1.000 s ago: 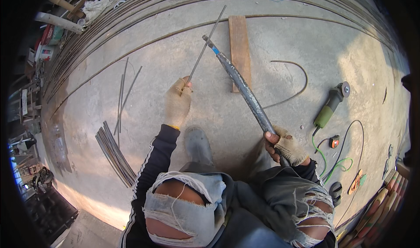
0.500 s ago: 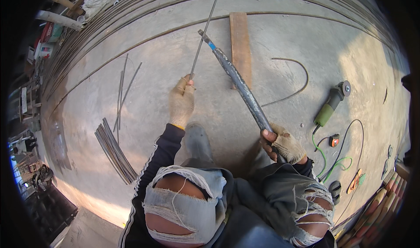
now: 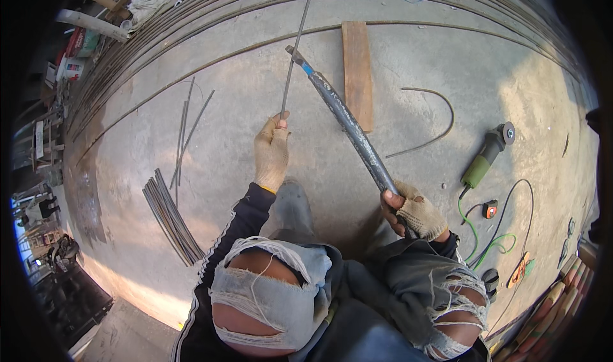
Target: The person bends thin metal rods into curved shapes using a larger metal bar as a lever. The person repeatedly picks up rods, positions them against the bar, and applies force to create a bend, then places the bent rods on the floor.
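Note:
My left hand, in a fingerless knit glove, pinches the near end of a thin steel rod and points it away from me. My right hand, gloved the same way, is wrapped around the lower end of a long dark pipe handle of a bar-bending tool. Blue shows near the tool's metal head, which meets the rod partway along. Whether the rod sits inside the head's notch is too small to tell. Both hands are above the concrete floor, in front of my knees.
Cut rods lie bundled at left, near several loose ones. Beyond the tool are a wooden plank and a bent rod. An angle grinder with a green cord rests at right. Long bars span the far floor.
The rod's far end has swung slightly left, so the rod stands a little more upright in view. Both grips stay the same. The whole view has shifted slightly.

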Demonstrator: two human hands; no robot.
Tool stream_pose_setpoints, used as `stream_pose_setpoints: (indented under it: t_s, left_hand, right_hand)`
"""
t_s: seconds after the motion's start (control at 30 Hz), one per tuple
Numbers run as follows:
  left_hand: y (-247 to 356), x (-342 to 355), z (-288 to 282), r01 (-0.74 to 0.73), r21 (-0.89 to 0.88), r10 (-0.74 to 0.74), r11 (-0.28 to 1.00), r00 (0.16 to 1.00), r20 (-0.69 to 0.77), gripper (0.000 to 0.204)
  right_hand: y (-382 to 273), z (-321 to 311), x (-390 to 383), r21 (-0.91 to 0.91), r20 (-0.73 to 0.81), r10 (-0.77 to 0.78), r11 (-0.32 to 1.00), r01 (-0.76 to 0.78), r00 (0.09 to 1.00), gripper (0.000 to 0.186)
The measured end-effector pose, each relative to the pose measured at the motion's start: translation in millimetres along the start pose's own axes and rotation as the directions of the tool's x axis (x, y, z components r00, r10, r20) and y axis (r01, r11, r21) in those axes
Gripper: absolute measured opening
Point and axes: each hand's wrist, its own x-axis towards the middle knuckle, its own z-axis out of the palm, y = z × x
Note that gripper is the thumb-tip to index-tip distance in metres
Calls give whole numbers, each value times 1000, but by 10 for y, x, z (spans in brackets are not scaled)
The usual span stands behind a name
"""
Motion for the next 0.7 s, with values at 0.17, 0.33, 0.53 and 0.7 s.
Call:
stream_pose_setpoints:
  t_s: [0.17,0.33,0.53,0.7]
  left_hand:
    - [42,164,-168,123,-157,-93,980,978,186,39]
    - [34,261,-158,94,-254,-42,963,979,199,38]
    - [-3,312,-28,-3,-112,16,994,993,118,39]
    - [-29,263,43,12,-73,-8,997,998,58,40]
  right_hand:
    - [-33,-10,-38,-12,-11,-6,1000,5,1000,42]
    - [-40,-26,-43,-56,6,-6,998,7,1000,43]
    - [-35,36,-8,-45,-47,7,999,-9,999,41]
    - [-43,35,8,-44,-62,17,999,-20,998,40]
